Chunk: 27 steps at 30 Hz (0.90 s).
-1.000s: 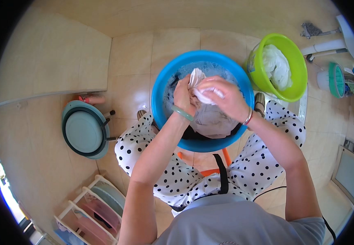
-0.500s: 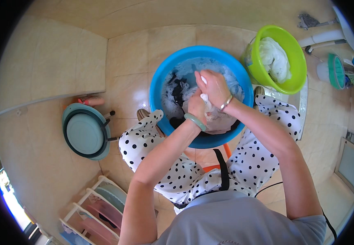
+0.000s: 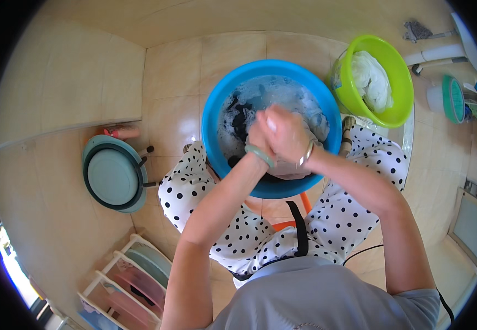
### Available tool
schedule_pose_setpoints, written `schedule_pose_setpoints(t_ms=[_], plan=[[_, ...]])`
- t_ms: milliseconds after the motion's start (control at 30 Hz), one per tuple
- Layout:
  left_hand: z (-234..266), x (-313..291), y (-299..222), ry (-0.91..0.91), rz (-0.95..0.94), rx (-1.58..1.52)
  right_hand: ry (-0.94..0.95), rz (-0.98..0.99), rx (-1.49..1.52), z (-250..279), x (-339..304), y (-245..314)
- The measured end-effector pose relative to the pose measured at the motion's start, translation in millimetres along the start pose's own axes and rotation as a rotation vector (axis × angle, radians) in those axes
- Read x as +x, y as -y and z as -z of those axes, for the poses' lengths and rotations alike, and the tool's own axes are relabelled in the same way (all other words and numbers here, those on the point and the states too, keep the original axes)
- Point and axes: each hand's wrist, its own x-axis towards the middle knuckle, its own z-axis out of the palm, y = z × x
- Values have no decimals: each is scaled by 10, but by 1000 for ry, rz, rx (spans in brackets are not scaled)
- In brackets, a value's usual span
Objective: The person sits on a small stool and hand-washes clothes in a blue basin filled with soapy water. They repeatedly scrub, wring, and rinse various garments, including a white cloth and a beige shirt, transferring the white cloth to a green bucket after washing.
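Over the blue basin (image 3: 335,132), which holds sudsy water, my two hands are closed and pressed against each other. My left hand (image 3: 257,137), with a green bangle at its wrist, is partly behind the right. My right hand (image 3: 287,132), wearing a silver bangle, is slightly smeared by motion. A white bit of cloth shows in its fist. Below the hands, a pale pinkish garment (image 3: 291,169) lies in the basin, its upper part hidden by them. Dark clothes (image 3: 241,121) soak on the left of the water, whitish cloth (image 3: 316,122) on the right.
A lime-green bucket (image 3: 401,82) with white laundry stands at the upper right. Folded teal basins (image 3: 112,177) lean against the left wall, beside a pink bottle (image 3: 123,132). A white rack (image 3: 120,258) of basins is at lower left. My knees flank the blue basin.
Both hands have come closer together and risen a little, with the right now covering more of the left. Less of the twisted white cloth shows between them.
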Motion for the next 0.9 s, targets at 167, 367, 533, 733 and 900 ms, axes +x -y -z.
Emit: schedule_pose_setpoints(t_ms=[167,367,533,733,900], plan=[[-152,-24,87,73,63,-283,102,-71,20,48,-53,-435],[-92,-25,-252,163,90,-189,119,-819,735,391,232,-694],[-140,-182,-375,291,183,-261,303,-421,766,700,260,-593],[19,118,-360,463,137,-213,305,138,17,407,-95,34],[5,203,-326,753,135,-273,290,70,137,380,-359,372]])
